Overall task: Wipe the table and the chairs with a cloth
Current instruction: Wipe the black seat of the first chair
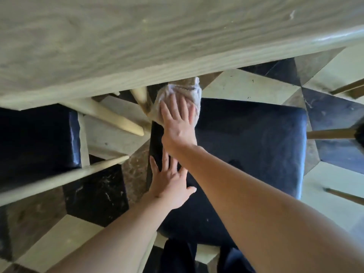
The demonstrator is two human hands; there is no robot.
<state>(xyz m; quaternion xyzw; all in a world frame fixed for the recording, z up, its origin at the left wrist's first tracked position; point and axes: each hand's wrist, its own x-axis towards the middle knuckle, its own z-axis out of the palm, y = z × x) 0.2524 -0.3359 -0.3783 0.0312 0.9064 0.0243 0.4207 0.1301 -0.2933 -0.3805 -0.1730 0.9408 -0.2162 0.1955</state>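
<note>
Floor here is a checkered mix of black, cream and brownish marble tiles, seen from straight above, with a pale wood-grain table filling the whole top of the view.

The right hand is flat with fingers straight and spread, palm down on a crumpled beige cloth. So it's pressing it, not pinching or curling round it. The cloth sits right under the fingers and pokes out past the fingertips, up toward the table's edge, and a bit to the left of the hand too. It's bunched at the far left corner of the dark blue seat, on the chair closest to the camera, just below the table's edge. Part of the cloth slips under that edge, so I can't see how far it goes.

The left hand is also flat and relaxed, fingers straight, resting on the left edge of the same seat, nearer to the camera than the cloth and not touching it. The right forearm crosses just over its fingertips.

Out to the left there's a second chair with a dark seat and pale wooden legs, tucked partly under the table. More chair legs show at the right edge.
</note>
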